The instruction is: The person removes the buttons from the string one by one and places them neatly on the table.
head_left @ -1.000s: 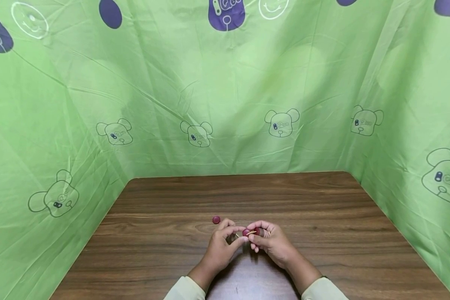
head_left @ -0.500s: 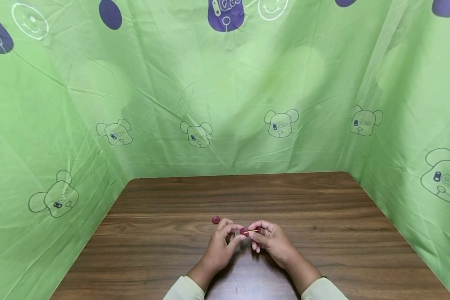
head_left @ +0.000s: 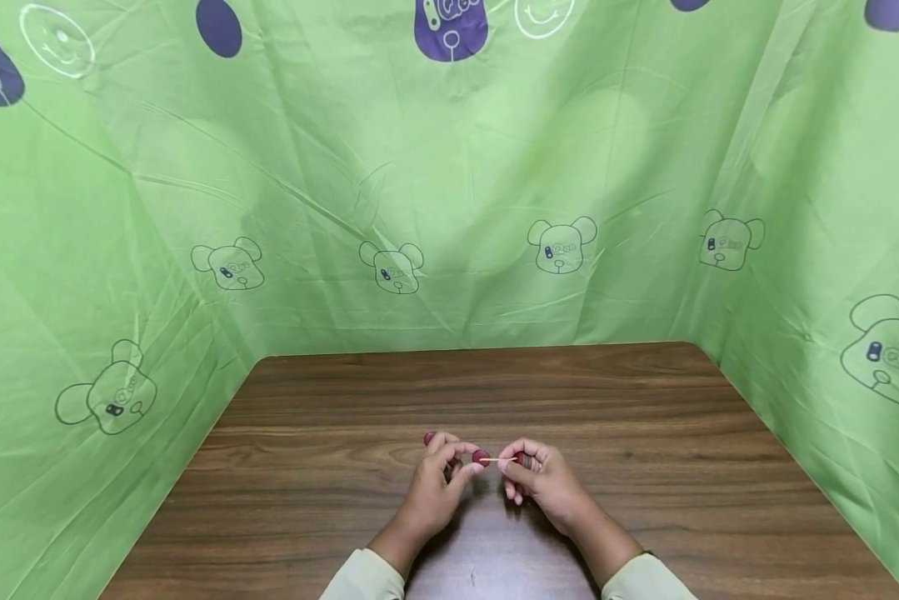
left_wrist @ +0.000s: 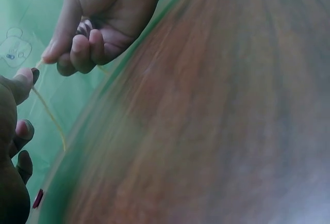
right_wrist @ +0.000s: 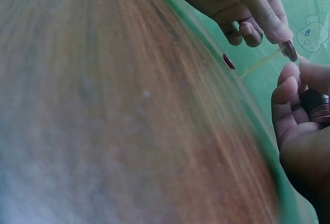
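In the head view my left hand pinches a dark red button between thumb and forefinger. A yellow string runs from that button to my right hand, whose thumb and forefinger pinch it. Several stacked dark red buttons sit in the right palm, behind the curled fingers; the right wrist view shows them. On the button's other side a length of string hangs down, visible in the left wrist view. One more red button lies on the table just beyond the left hand, partly covered by its fingers.
A brown wood-grain table lies under both hands. Green fabric with bear drawings hangs behind the table and along both sides.
My left hand has moved left with the button, away from the right hand, and more string shows stretched between them. The right hand has hardly moved.
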{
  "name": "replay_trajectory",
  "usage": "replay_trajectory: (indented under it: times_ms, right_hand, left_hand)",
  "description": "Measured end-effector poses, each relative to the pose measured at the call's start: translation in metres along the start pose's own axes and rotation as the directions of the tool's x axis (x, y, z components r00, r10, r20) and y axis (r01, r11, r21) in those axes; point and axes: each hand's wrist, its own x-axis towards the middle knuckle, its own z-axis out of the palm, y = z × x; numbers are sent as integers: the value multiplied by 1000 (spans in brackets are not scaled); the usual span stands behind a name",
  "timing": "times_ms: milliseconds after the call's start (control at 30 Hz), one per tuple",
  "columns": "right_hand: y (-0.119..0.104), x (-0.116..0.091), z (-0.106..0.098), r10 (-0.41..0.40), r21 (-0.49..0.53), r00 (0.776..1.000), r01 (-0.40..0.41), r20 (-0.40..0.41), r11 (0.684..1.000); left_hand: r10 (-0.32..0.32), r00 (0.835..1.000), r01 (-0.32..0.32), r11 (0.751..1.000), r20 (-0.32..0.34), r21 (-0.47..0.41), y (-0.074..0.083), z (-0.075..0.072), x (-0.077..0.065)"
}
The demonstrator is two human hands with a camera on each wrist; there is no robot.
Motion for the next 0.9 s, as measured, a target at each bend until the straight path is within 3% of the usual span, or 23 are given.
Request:
replay_trajectory:
  times_ms: [367,733,900]
  right_hand:
    - [-2,2,0,29,28,993,-26,-114,999]
    - [-3,2,0,-5,46,989,11,-146,999]
    - [-4,2,1,-12,49,987,21,-160,999]
  left_hand:
    - [-56,998,55,998,-28,-8,-5,-3,2]
    - [-10,996,8,1000,-87,-16,-15,-2,4]
    - [-75,995,68,993,-72,-92,-16,-2,4]
